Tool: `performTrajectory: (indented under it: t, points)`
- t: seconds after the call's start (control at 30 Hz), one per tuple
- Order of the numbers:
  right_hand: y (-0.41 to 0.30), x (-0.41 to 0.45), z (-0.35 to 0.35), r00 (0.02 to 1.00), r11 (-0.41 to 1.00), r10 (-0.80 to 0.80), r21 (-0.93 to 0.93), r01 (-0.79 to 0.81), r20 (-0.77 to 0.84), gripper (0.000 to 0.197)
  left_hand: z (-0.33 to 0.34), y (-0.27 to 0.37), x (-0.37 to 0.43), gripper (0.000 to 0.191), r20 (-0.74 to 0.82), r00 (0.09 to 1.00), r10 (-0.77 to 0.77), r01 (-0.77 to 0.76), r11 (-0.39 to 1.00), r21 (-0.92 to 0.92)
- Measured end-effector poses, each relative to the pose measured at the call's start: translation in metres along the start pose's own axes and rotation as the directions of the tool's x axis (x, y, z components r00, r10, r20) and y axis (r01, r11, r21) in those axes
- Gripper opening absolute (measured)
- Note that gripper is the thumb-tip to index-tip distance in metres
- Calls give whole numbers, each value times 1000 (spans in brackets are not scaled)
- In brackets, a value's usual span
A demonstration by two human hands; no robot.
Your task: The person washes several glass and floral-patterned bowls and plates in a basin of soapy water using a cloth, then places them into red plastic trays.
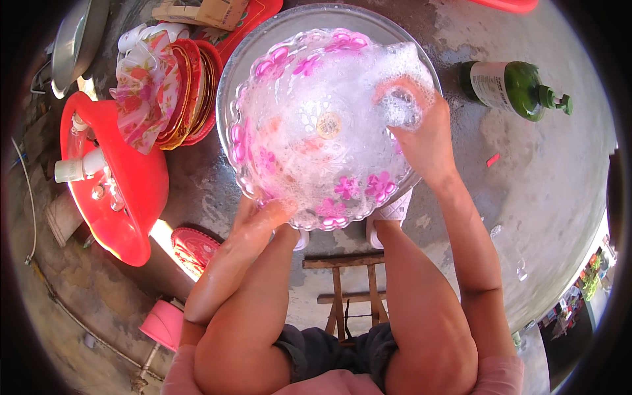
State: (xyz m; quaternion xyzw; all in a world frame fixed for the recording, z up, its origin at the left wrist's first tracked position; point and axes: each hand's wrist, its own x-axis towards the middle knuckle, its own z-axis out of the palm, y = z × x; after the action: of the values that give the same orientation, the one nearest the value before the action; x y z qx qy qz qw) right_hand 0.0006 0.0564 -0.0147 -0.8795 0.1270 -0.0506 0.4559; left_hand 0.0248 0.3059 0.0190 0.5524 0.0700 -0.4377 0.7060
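Observation:
A large clear plate (291, 173) with a scalloped rim and pink flowers is covered in suds, tilted over a round metal basin (316, 15). My left hand (259, 217) grips its lower left rim, thumb on top and fingers hidden beneath. On the right side of the plate, my right hand (424, 133) is curled around a foamy mass (401, 106); whether a sponge or cloth is inside the foam cannot be told. A round sticker (329, 125) shows at the plate's centre.
A green pump bottle (526, 91) lies to the right on the concrete floor. At left are stacked red plates (197, 94), a flowered plastic sheet (148, 89) and a red basin (148, 182) holding glassware. A wooden stool (343, 261) is between my legs.

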Motion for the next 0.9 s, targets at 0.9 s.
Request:
performTrajectory:
  t: [0.9]
  points:
    - [-48,-35,40,916,911,-374,-128,392,147,41,1,-4,-7,50,78,981,180,-185,981,60]
